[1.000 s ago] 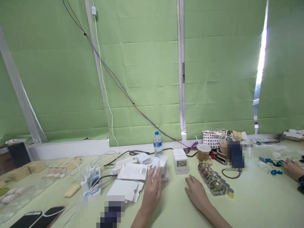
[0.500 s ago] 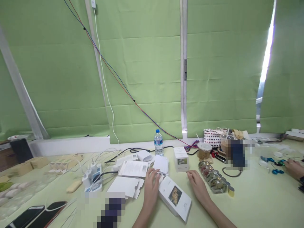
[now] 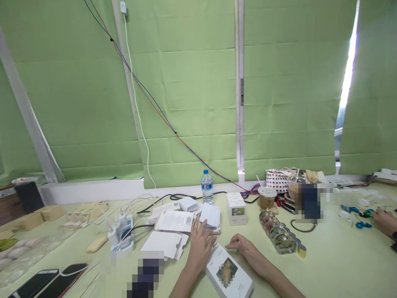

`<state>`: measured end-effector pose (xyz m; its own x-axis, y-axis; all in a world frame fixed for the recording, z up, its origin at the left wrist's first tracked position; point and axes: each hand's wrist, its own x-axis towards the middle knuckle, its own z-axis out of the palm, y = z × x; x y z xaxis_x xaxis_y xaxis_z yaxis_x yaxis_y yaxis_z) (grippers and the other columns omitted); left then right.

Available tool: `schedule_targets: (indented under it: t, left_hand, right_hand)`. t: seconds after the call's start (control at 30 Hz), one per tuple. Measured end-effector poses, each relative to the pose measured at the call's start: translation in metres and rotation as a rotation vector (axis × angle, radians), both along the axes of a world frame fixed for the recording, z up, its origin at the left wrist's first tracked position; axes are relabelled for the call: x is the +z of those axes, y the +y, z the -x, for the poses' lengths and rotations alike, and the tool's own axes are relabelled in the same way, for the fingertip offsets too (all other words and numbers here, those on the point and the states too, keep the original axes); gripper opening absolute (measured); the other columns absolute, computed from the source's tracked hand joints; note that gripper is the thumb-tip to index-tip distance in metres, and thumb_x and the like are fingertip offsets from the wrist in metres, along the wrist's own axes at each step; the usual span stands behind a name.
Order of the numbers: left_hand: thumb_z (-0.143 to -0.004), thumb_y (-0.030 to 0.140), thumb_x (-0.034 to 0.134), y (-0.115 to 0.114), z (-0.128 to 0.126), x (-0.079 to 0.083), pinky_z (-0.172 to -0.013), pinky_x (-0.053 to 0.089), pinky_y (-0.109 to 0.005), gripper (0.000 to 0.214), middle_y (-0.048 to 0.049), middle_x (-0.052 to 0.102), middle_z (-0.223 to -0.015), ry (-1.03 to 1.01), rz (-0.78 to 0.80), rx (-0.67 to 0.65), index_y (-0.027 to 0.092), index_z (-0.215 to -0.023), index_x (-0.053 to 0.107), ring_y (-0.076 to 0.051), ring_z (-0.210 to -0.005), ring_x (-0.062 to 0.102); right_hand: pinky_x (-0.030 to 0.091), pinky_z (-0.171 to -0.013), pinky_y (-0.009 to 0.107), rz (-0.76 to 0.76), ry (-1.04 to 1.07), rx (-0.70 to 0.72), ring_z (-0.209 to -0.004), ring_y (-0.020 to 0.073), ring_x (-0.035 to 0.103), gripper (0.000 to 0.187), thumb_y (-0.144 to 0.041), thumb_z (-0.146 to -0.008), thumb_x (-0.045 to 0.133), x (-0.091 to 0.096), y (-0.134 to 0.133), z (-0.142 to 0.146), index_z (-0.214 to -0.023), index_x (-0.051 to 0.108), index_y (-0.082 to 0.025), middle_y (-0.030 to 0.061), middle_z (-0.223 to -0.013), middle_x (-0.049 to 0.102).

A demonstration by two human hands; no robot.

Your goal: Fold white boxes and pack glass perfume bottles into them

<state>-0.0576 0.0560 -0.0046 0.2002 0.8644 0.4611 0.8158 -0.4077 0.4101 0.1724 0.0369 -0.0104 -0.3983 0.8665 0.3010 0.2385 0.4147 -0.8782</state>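
Observation:
A white cardboard box point(image 3: 237, 284) with a printed, partly pixelated picture on its face lies at a slant in front of me. My left hand point(image 3: 200, 244) rests at the box's upper left end, its fingers spread and pointing away from me. Just off the upper right edge hovers my right hand point(image 3: 248, 251), index finger stretched out and the others loosely bent, with nothing in it. Beyond my left fingertips lie flattened white cartons point(image 3: 173, 220) and a small white stack point(image 3: 210, 215). Another white box point(image 3: 236, 209) stands upright farther back.
A water bottle point(image 3: 207, 188) stands by the wall. To the right are several glass jars point(image 3: 279, 234) in a row and a lidded drink cup point(image 3: 267, 196). A power strip point(image 3: 124, 231) with cables and phones point(image 3: 34, 283) lie left. Another person's hand point(image 3: 384, 219) is at far right.
My right hand has moved left and nearer to me, towards the box. My left hand has shifted down slightly with fingers more spread. The box has slid a little towards me.

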Motion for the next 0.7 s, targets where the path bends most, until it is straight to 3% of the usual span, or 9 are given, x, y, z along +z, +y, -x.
schedule_targets:
  t: [0.23,0.43,0.6,0.7]
  left_hand:
    - [-0.091,0.051,0.042,0.001,0.006,0.006,-0.112,0.027,-0.059,0.045,-0.0091,0.056,-0.134,-0.003,0.035,0.004,0.020,-0.114,0.066,-0.033,-0.138,0.028]
    - [-0.091,0.048,0.046,0.001,0.006,0.003,-0.111,0.030,-0.058,0.042,-0.0093,0.057,-0.133,-0.064,-0.008,0.005,0.022,-0.120,0.062,-0.032,-0.136,0.034]
    - [-0.092,0.043,0.046,-0.010,0.002,0.010,-0.112,0.028,-0.056,0.054,-0.0111,0.038,-0.149,-0.222,-0.070,-0.051,0.023,-0.142,0.038,-0.031,-0.138,0.031]
    - [-0.092,0.042,0.046,-0.021,-0.001,0.017,-0.111,0.031,-0.054,0.050,-0.0086,0.043,-0.145,-0.372,-0.173,-0.157,0.029,-0.140,0.042,-0.031,-0.135,0.036]
  right_hand:
    - [0.040,-0.091,0.038,0.025,-0.082,0.175,-0.095,0.0230,0.054,0.049,-0.057,-0.091,0.041,0.003,0.000,-0.009,-0.121,0.061,-0.025,0.0047,-0.098,0.055]
    - [0.044,-0.076,0.032,0.132,-0.112,0.269,-0.081,0.0190,0.050,0.071,-0.061,-0.075,0.063,-0.002,-0.001,-0.012,-0.136,0.046,-0.028,0.0037,-0.105,0.054]
    - [0.043,-0.084,0.035,0.130,-0.102,0.191,-0.088,0.0210,0.052,0.057,-0.058,-0.085,0.051,-0.001,-0.003,-0.009,-0.134,0.049,-0.028,0.0040,-0.104,0.056]
    - [0.043,-0.085,0.035,0.139,-0.011,0.093,-0.087,0.0196,0.053,0.057,-0.057,-0.090,0.042,-0.007,0.001,-0.005,-0.139,0.042,-0.028,0.0039,-0.107,0.054]
